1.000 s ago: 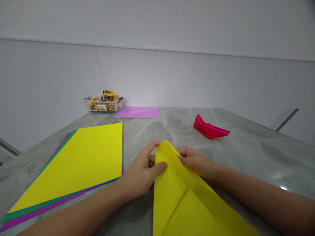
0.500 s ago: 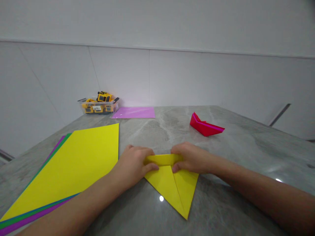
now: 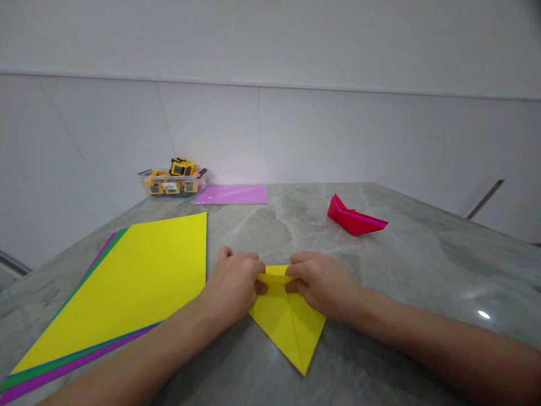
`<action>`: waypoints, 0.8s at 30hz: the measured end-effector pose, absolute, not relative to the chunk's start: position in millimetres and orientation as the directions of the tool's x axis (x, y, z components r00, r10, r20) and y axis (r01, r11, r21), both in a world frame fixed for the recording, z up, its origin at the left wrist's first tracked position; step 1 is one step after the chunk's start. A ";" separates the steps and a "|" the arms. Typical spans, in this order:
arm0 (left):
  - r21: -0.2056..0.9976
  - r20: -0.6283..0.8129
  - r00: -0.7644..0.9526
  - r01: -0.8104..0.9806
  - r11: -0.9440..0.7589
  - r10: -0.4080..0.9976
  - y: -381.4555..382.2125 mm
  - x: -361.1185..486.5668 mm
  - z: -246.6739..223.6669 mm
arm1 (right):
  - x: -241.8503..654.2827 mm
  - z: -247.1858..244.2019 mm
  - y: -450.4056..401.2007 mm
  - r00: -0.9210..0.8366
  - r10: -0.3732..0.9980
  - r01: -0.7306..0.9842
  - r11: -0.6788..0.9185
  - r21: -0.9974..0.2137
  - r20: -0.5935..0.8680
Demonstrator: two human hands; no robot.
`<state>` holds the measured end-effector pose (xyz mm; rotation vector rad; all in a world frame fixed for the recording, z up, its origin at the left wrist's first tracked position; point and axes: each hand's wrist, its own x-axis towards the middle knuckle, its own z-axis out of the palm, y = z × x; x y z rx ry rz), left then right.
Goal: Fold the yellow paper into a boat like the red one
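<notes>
A folded yellow paper (image 3: 289, 330) lies on the grey table with one point facing me and a centre crease running down to it. My left hand (image 3: 239, 282) pinches the left part of its far edge between thumb and fingers. The right part of that edge is pinched by my right hand (image 3: 319, 282). Between the two hands a narrow flap is curled toward me, partly raised. Both outer ends of the flap are hidden under my hands.
To the left lies a stack of coloured sheets (image 3: 139, 276), yellow on top. A red folded paper boat (image 3: 355, 221) sits at the right. Farther back are a purple packet (image 3: 236, 194) and a clear box (image 3: 173, 185) with yellow toy vehicles.
The strip at the far edge has curled up toward me, and my fingers have shifted around it. The paper's near point has swung slightly left.
</notes>
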<state>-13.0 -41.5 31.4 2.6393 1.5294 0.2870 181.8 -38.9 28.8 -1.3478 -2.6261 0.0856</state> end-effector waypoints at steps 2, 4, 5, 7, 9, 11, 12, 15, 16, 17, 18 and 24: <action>0.146 0.156 0.502 0.840 -0.523 0.850 -42.3 -11.7 29.9 | 180.1 27.9 -40.7 -0.559 0.816 0.805 0.577 -0.138 0.149; 0.116 0.200 0.521 0.829 -0.548 0.830 -43.2 -8.8 28.5 | 177.6 27.7 -43.2 -0.552 0.818 0.808 0.573 -0.138 0.164; 0.096 0.224 0.531 0.823 -0.560 0.817 -43.5 -6.9 27.9 | 176.2 27.8 -44.3 -0.547 0.820 0.811 0.569 -0.137 0.169; 0.060 0.263 0.551 0.810 -0.584 0.792 -43.3 -3.6 27.3 | 173.6 28.3 -45.8 -0.529 0.832 0.824 0.551 -0.134 0.168; 0.041 0.276 0.568 0.799 -0.600 0.775 -41.8 -2.8 27.5 | 172.3 28.0 -45.8 -0.513 0.842 0.835 0.535 -0.131 0.167; 0.052 0.244 0.579 0.793 -0.607 0.778 -39.5 -6.0 28.7 | 172.8 26.0 -44.9 -0.531 0.826 0.824 0.555 -0.115 0.189; 0.076 0.210 0.579 0.794 -0.604 0.788 -38.2 -9.1 29.5 | 173.4 24.3 -44.4 -0.558 0.804 0.806 0.584 -0.097 0.207; 0.212 0.096 0.548 0.804 -0.555 0.831 -35.2 -21.1 31.4 | 175.8 18.5 -43.1 -0.648 0.716 0.737 0.675 -0.023 0.261; 0.260 0.079 0.533 0.805 -0.534 0.842 -34.4 -24.6 31.4 | 176.3 17.0 -42.6 -0.666 0.695 0.721 0.692 -0.001 0.271; 0.292 0.080 0.526 0.800 -0.524 0.847 -33.8 -27.4 31.0 | 176.7 15.9 -42.1 -0.675 0.683 0.714 0.699 0.017 0.278; 0.310 0.097 0.525 0.791 -0.527 0.846 -33.1 -29.2 30.2 | 177.0 15.2 -41.4 -0.679 0.678 0.713 0.700 0.034 0.281; 0.366 0.230 0.530 0.730 -0.577 0.816 -24.2 -25.3 20.2 | 178.0 16.0 -33.6 -0.664 0.696 0.741 0.662 0.114 0.273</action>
